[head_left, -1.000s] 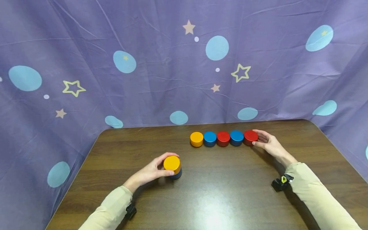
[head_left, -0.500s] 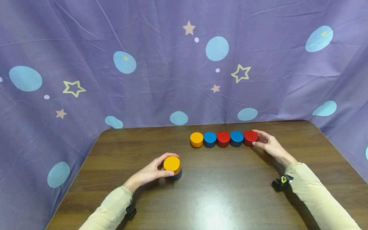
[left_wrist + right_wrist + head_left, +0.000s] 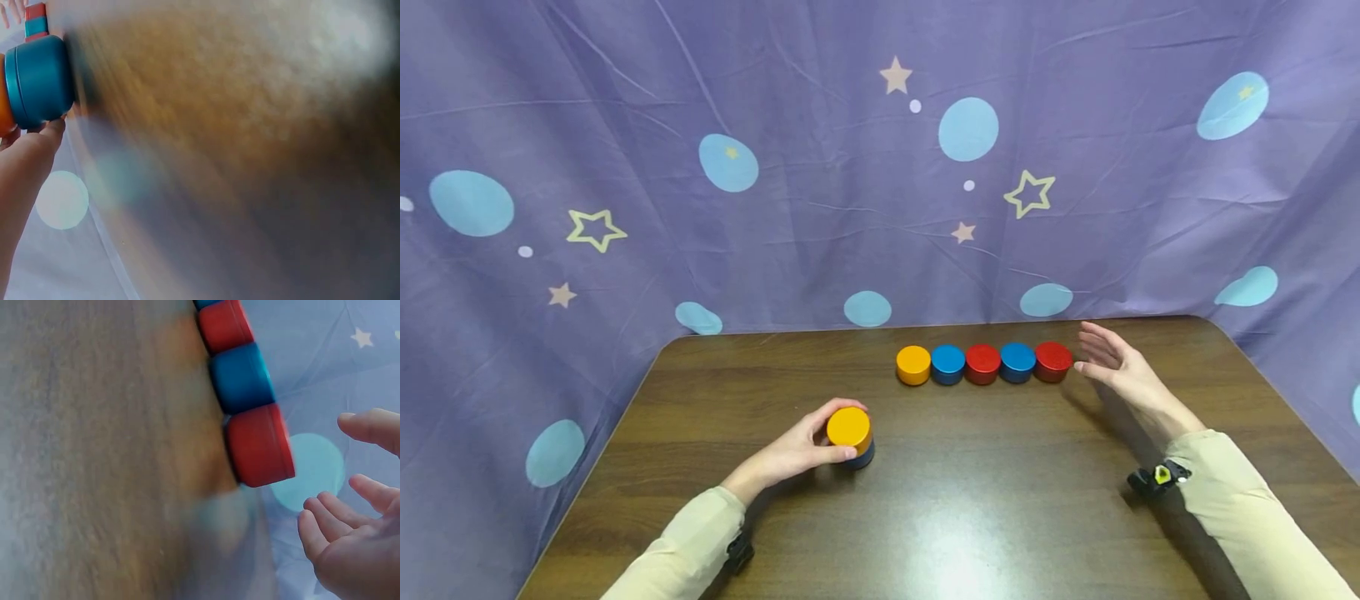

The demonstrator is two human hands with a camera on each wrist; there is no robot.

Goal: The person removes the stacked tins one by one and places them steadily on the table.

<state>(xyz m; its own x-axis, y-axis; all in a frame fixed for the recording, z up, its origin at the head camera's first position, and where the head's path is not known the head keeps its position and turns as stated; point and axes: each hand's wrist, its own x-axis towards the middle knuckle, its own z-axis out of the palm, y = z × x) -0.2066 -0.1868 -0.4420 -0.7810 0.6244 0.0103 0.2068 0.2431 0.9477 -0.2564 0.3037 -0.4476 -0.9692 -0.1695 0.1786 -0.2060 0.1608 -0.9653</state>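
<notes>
My left hand (image 3: 793, 448) grips a round yellow tin (image 3: 849, 427) from its left side, thumb in front and fingers behind. Under that tin sits a blue tin (image 3: 862, 456), which appears large beside the fingers in the left wrist view. Farther back, my right hand (image 3: 1126, 377) is spread just right of the end red tin (image 3: 1053, 362). In the right wrist view a gap shows between the fingers (image 3: 326, 519) and that red tin (image 3: 257, 447), and the hand holds nothing.
Left of the end red tin, a touching row continues with a blue tin (image 3: 1018, 362), a red tin (image 3: 982, 363), a blue tin (image 3: 947, 364) and a yellow tin (image 3: 913, 365). All stand on a brown wooden table (image 3: 970, 467) before a purple patterned curtain (image 3: 820, 167).
My right hand has let go of the end red tin and moved slightly right, its fingers spreading. The left hand stays on the stacked tins.
</notes>
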